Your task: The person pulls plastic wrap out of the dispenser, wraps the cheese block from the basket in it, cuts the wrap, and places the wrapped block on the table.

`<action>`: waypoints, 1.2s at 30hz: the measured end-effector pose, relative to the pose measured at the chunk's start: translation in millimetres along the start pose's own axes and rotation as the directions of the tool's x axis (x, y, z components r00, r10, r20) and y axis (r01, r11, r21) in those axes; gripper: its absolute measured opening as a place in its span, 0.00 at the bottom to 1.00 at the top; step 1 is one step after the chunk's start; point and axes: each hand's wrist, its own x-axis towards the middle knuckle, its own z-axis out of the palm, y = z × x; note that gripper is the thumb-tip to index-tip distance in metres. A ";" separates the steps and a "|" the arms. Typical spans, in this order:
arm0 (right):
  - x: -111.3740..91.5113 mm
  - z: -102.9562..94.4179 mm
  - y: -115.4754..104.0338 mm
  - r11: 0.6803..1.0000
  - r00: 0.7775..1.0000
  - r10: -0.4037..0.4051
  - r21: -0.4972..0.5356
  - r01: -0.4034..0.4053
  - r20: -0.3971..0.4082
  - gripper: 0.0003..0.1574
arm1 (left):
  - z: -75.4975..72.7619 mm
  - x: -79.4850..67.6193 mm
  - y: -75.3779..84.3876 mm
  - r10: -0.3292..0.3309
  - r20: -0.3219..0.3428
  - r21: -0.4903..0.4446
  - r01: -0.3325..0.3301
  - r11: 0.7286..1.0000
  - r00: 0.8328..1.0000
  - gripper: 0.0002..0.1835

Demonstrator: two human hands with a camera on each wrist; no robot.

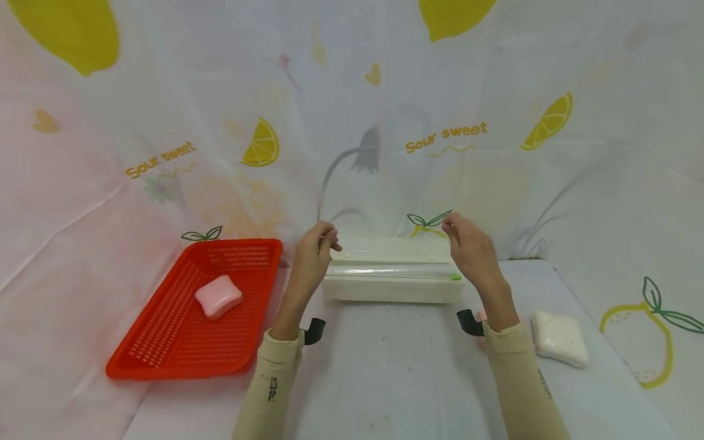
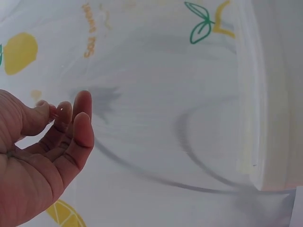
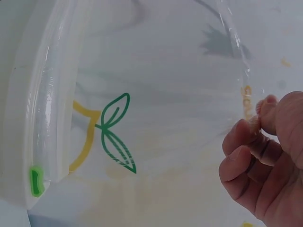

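A white cling film dispenser (image 1: 393,292) stands at the back of the table with its lid up, and a shiny film roll (image 1: 385,270) shows inside. Clear cling film (image 3: 238,52) stretches up from it, its upper edge visible in the right wrist view. My right hand (image 1: 474,249) pinches that edge between thumb and forefinger above the dispenser's right end. Above the left end, my left hand (image 1: 313,260) has thumb and forefinger pressed together on the film, which barely shows there. A green slider (image 3: 36,181) sits at the dispenser's right end.
To the left, a red plastic basket (image 1: 184,360) holds a pink pillow-shaped block (image 1: 219,296). A white block of similar shape (image 1: 560,338) lies at the right, and a pink thing (image 1: 481,316) is mostly hidden behind my right wrist. A lemon-print cloth (image 1: 341,110) hangs behind.
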 end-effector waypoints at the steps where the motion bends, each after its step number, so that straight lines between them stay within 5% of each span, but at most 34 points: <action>1: -0.5 1.0 1.0 1.000 1.000 0.002 0.005 -0.002 -0.001 0.06 | -0.1 -0.5 -0.6 0.000 0.002 -0.002 0.000 1.000 1.000 0.03; 13: -10.7 17.6 12.3 0.986 0.989 0.118 0.110 -0.127 0.084 0.07 | 12.0 -8.5 -21.9 -0.035 0.023 0.010 0.035 0.999 0.999 0.03; 20: -23.7 34.9 25.5 0.933 0.937 0.273 0.178 -0.313 0.217 0.12 | 22.3 -12.8 -28.3 -0.035 0.036 0.020 0.035 0.999 0.999 0.03; 29: -37.0 54.9 44.3 0.912 0.914 0.292 0.205 -0.354 0.282 0.10 | 34.1 -17.2 -31.6 -0.048 0.088 0.020 0.046 0.999 0.995 0.04; 36: -31.1 53.3 38.9 0.882 0.923 0.311 0.292 -0.370 0.228 0.12 | 32.5 -10.7 -34.7 -0.053 0.066 0.018 0.051 0.999 0.996 0.05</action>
